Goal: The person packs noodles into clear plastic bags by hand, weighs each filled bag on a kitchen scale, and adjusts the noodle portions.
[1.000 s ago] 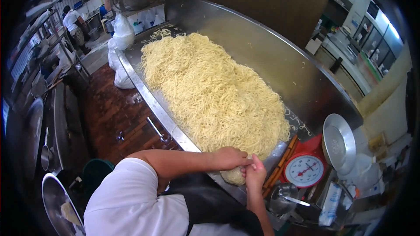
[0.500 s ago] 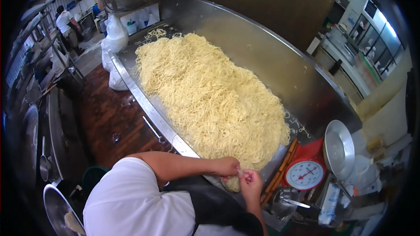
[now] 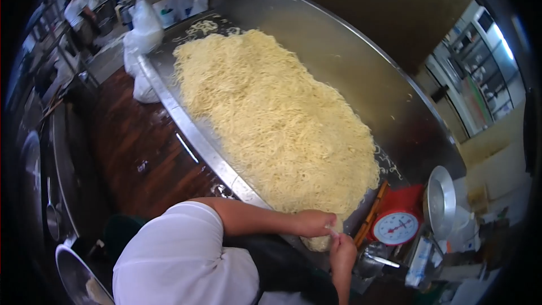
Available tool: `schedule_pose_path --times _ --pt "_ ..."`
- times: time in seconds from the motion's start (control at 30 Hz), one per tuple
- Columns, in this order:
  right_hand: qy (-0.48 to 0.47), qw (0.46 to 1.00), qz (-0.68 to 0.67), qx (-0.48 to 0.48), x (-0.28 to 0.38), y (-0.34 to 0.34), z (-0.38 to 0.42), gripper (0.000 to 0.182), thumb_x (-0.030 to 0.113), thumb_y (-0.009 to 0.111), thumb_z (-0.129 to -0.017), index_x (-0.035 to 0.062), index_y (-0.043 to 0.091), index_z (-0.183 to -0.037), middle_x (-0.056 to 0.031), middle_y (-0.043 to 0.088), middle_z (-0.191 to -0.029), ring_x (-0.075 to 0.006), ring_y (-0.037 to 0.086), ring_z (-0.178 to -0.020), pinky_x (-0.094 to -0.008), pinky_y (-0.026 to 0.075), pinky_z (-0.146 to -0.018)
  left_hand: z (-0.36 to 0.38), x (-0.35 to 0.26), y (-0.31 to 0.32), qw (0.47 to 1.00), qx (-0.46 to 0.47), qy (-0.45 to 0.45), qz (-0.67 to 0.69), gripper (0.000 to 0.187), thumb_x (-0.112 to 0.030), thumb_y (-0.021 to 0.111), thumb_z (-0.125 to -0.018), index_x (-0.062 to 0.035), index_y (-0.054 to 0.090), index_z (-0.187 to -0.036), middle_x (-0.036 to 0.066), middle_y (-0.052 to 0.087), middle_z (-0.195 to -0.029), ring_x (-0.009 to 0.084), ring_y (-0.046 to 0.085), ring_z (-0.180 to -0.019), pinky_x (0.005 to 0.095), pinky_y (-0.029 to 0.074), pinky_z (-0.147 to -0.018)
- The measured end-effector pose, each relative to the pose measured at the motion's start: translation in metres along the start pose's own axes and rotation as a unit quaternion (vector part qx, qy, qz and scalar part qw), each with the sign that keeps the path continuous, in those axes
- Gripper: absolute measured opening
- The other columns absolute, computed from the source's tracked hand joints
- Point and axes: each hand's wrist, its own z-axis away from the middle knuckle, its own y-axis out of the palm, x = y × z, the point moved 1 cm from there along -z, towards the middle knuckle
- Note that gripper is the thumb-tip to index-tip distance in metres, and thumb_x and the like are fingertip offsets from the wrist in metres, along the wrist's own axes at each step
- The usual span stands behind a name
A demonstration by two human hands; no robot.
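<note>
A person's two bare hands meet at the near end of a steel trough (image 3: 361,56), over a small plastic bag of noodles (image 3: 317,243). The bag lies at the trough's near edge, just in front of the person's dark apron (image 3: 282,268) and beside the foot of a large noodle heap (image 3: 271,118). The left hand (image 3: 314,223), reaching in from a white sleeve (image 3: 186,254), is curled with its fingers drawn in at the bag's gathered neck. The right hand (image 3: 343,248) is closed in a pinch on the same neck, its fingertips close to those of the left; the exact finger placement is small and appears partly hidden. The heap of pale yellow strands fills much of the trough, and loose strands lie beyond its far end. To the right of the hands, a brown stick (image 3: 371,214) lies lengthwise beside a red dial scale (image 3: 397,228), with a round metal pan (image 3: 441,203) tilted next to it. At lower left stands a metal bowl (image 3: 79,278). White plastic bags (image 3: 145,29) stand outside the trough's far left corner, and farther back a co-worker (image 3: 75,11) in a white shirt leans forward.
</note>
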Motion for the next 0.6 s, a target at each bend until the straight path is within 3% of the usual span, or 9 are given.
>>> schedule_pose_path --times 0.03,0.13,0.27,0.3,0.33,0.4,0.47,0.5,0.6 --pt "-0.004 1.0 0.002 0.003 0.006 -0.008 0.001 0.023 0.021 0.055 -0.089 0.0013 0.058 -0.078 -0.0203 0.058 -0.077 -0.0386 0.057 -0.075 -0.0469 0.044 -0.065 0.0 -0.004 0.004 0.997 -0.043 0.034 -0.06 0.023 -0.028 0.055 -0.09 -0.009 0.06 -0.101 0.015 0.064 -0.079 0.0321 0.064 -0.075 0.0414 0.05 -0.064" --pt "-0.072 0.995 -0.059 0.021 0.009 -0.022 0.006 0.026 0.02 0.052 -0.092 -0.0008 0.058 -0.078 -0.0208 0.054 -0.073 -0.039 0.054 -0.073 -0.0435 0.042 -0.064 0.002 -0.015 0.007 0.992 0.048 0.085 -0.082 0.023 -0.027 0.053 -0.088 -0.0114 0.059 -0.103 0.019 0.064 -0.084 0.039 0.062 -0.081 0.0478 0.048 -0.068" --pt "-0.19 0.958 -0.211 0.043 0.006 -0.023 0.015 0.027 0.018 0.049 -0.095 -0.0007 0.055 -0.075 -0.0105 0.055 -0.07 -0.0205 0.054 -0.065 -0.0332 0.043 -0.062 0.018 -0.032 0.018 0.987 0.025 0.028 -0.155 0.024 -0.025 0.055 -0.082 -0.0092 0.06 -0.1 0.017 0.065 -0.082 0.0376 0.063 -0.079 0.0463 0.048 -0.067" --pt "-0.195 0.943 -0.265 0.057 0.0 -0.016 0.016 0.026 0.017 0.048 -0.096 0.0005 0.055 -0.077 -0.0046 0.055 -0.07 -0.012 0.052 -0.065 -0.0275 0.044 -0.063 0.023 -0.033 0.025 0.993 -0.034 0.009 -0.114 0.022 -0.023 0.056 -0.081 -0.008 0.061 -0.096 0.017 0.065 -0.08 0.0371 0.063 -0.078 0.0457 0.048 -0.066" --pt "-0.19 0.927 -0.309 0.093 -0.005 -0.015 0.015 0.024 0.017 0.047 -0.096 0.0012 0.055 -0.08 -0.0031 0.056 -0.071 -0.0106 0.052 -0.066 -0.0253 0.044 -0.064 0.029 -0.033 0.031 0.992 -0.095 -0.007 -0.077 0.02 -0.022 0.056 -0.079 -0.0068 0.061 -0.091 0.017 0.064 -0.078 0.0365 0.063 -0.076 0.0451 0.048 -0.066" --pt "-0.144 0.867 -0.456 0.138 0.016 -0.021 0.023 0.023 0.016 0.047 -0.096 0.0013 0.055 -0.08 -0.003 0.056 -0.073 -0.0107 0.053 -0.066 -0.0249 0.044 -0.063 0.056 -0.041 0.036 0.982 -0.188 -0.015 0.012 0.017 -0.021 0.058 -0.079 -0.0047 0.061 -0.082 0.016 0.063 -0.074 0.0337 0.062 -0.071 0.0433 0.047 -0.064" --pt "-0.212 0.835 -0.474 0.183 0.044 -0.029 0.031 0.019 0.012 0.049 -0.093 0.0001 0.055 -0.079 -0.0058 0.056 -0.076 -0.0135 0.054 -0.069 -0.0252 0.044 -0.068 0.103 -0.065 0.031 0.951 -0.286 0.009 0.115 0.021 -0.022 0.059 -0.082 -0.0029 0.06 -0.073 0.015 0.061 -0.069 0.0292 0.06 -0.064 0.0407 0.046 -0.062" --pt "-0.243 0.814 -0.491 0.192 0.054 -0.029 0.032 0.018 0.01 0.048 -0.093 0.0001 0.055 -0.08 -0.0054 0.056 -0.077 -0.013 0.054 -0.069 -0.025 0.044 -0.068 0.122 -0.069 0.029 0.93 -0.316 -0.135 0.132 0.032 -0.029 0.061 -0.086 -0.0019 0.059 -0.068 0.013 0.058 -0.065 0.021 0.053 -0.059 0.0361 0.044 -0.06" --pt "-0.274 0.78 -0.505 0.248 0.074 -0.016 0.037 0.013 0.006 0.052 -0.091 -0.0002 0.056 -0.081 -0.0053 0.058 -0.078 -0.0118 0.055 -0.071 -0.0237 0.044 -0.069 0.197 -0.068 0.033 0.882 -0.421 -0.177 0.117 0.038 -0.035 0.062 -0.088 -0.0015 0.058 -0.069 0.011 0.056 -0.063 0.0178 0.05 -0.058 0.0341 0.043 -0.059"
